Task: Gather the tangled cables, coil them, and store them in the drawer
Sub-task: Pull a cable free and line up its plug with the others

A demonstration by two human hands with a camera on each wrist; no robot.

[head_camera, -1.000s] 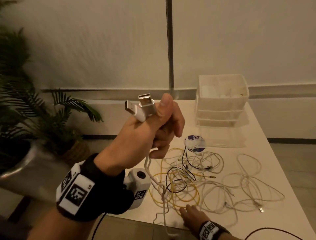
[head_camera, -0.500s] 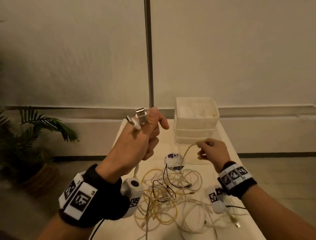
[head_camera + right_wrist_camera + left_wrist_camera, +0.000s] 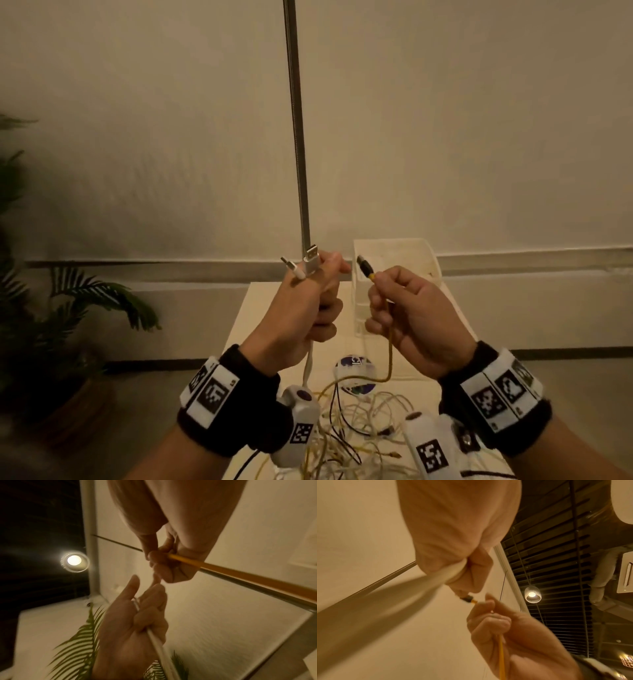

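My left hand [image 3: 317, 287] is raised above the table and grips two white cables [image 3: 310, 363], whose USB plugs [image 3: 311, 257] stick up past the thumb. Just to its right, my right hand [image 3: 380, 287] pinches the yellow cable [image 3: 389, 349] below its dark plug [image 3: 363, 264]; the cable hangs down to the tangle of cables [image 3: 359, 421] on the table. The left wrist view shows the white cable [image 3: 368, 601] leaving my left hand [image 3: 453, 534] and the yellow cable [image 3: 501, 655] in my right hand [image 3: 505, 628]. The white drawer unit [image 3: 424, 253] stands behind my hands.
A white table [image 3: 246, 325] carries the tangle and a round blue-and-white disc [image 3: 354, 363]. A thin metal pole [image 3: 297, 137] rises behind the table against a pale wall. A potted palm [image 3: 85, 308] stands on the floor to the left.
My right hand has left the table, picked up the yellow cable's end and lifted it beside my left hand. The left hand keeps hold of the white cables.
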